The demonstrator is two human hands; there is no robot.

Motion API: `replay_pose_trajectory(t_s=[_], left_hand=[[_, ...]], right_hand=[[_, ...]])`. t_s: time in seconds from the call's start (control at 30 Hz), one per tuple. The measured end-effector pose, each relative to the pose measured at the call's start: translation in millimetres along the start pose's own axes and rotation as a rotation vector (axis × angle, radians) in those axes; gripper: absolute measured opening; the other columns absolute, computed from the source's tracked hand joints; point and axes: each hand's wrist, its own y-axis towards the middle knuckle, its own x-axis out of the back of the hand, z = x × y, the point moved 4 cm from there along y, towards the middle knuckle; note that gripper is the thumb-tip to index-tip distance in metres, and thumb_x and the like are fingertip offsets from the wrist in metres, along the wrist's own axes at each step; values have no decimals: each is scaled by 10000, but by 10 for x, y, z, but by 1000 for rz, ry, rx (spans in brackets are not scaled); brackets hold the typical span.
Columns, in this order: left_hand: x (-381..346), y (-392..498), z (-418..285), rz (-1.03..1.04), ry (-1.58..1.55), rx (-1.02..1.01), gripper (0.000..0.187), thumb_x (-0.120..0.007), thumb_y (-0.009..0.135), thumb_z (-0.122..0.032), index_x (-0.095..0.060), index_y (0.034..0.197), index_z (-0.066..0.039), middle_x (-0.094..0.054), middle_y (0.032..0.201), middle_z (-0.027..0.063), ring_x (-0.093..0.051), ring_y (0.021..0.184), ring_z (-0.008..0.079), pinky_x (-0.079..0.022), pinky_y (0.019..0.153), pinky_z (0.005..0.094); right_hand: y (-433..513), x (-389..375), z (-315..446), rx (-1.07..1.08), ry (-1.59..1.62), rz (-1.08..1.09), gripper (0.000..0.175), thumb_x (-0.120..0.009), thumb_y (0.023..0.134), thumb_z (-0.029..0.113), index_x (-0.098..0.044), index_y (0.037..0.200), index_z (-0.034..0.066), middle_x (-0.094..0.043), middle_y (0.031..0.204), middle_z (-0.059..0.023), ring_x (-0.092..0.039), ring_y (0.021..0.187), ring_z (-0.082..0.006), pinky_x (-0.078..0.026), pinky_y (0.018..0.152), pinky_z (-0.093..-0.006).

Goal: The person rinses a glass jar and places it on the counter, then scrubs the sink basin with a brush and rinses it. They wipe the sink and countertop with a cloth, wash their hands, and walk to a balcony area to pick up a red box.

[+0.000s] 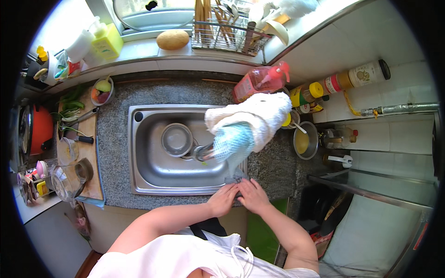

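Observation:
My left hand (223, 200) and my right hand (253, 197) are close together at the front right edge of the stainless steel sink (167, 189). Their fingers meet at a greyish, crumpled piece of material (236, 177), partly covered by them; their grip cannot be told. Just above it hangs a light-blue mesh cloth (233, 142), beside a thick white towel (266, 111), both draped over the faucet. The faucet's metal spout (202, 153) points into the basin. A round metal bowl (177, 139) sits in the sink, left of the spout.
Left of the sink lies a wooden cutting board (92, 166) with green onions, a knife (85, 139) and clear containers. Behind stand a bowl of vegetables (103, 91) and a pink pump bottle (255, 81). Seasoning bottles and a metal bowl with yellow contents (306, 140) are at right.

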Motion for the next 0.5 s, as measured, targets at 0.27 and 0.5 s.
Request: replay_pose_trajectory(t_s=[0.27, 0.5], left_hand=[[228, 1243, 568, -350, -206, 204, 379, -492, 834, 18, -488, 1213, 40, -556, 1213, 322, -523, 1132, 485, -431, 977, 482], [805, 819, 805, -93, 62, 333, 182, -534, 871, -81, -578, 1023, 7, -643, 915, 276, -612, 885, 465, -484, 773, 525]], right_hand=[[1138, 69, -795, -113, -4, -241, 455, -474, 926, 193, -519, 1360, 63, -407, 1501, -49, -322, 1412, -319, -231, 1187, -440], [810, 407, -303, -222, 367, -304, 401, -602, 849, 151, -609, 1242, 72, -494, 1404, -120, -308, 1401, -375, -271, 1145, -505]])
